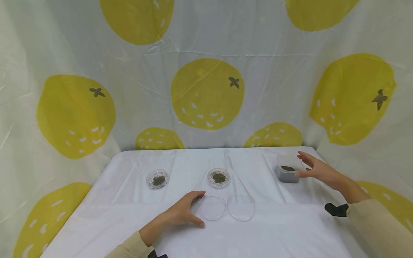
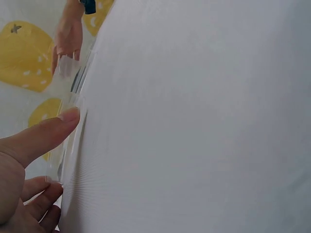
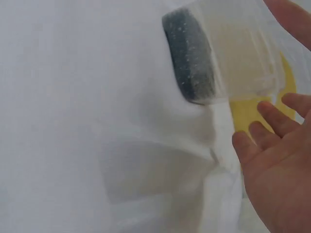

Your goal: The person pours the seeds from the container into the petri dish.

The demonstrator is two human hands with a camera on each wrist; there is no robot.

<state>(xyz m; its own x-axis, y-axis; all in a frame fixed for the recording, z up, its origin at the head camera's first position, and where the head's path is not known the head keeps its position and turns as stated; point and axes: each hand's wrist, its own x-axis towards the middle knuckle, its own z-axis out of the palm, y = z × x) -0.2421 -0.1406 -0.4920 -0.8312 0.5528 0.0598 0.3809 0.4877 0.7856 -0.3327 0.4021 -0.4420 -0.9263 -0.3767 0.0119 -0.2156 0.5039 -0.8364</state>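
In the head view my left hand (image 1: pixel 182 211) rests low at the left of a clear round dish (image 1: pixel 213 208), thumb and forefinger spread around its near side. A second clear dish (image 1: pixel 241 208) lies to its right. Over at the right, my right hand (image 1: pixel 317 172) hovers beside a clear plastic tub (image 1: pixel 287 176) with dark grainy material in its bottom. The right wrist view shows the fingers (image 3: pixel 277 119) extended and apart from the tub (image 3: pixel 243 58). Whether the left fingertips touch the dish rim cannot be told.
Two round dishes holding dark green-brown granules stand farther back, one at the left (image 1: pixel 158 180) and one in the middle (image 1: pixel 218 178). A white cloth (image 1: pixel 277 236) covers the table. Behind it hangs a curtain (image 1: pixel 206 43) printed with yellow fruit.
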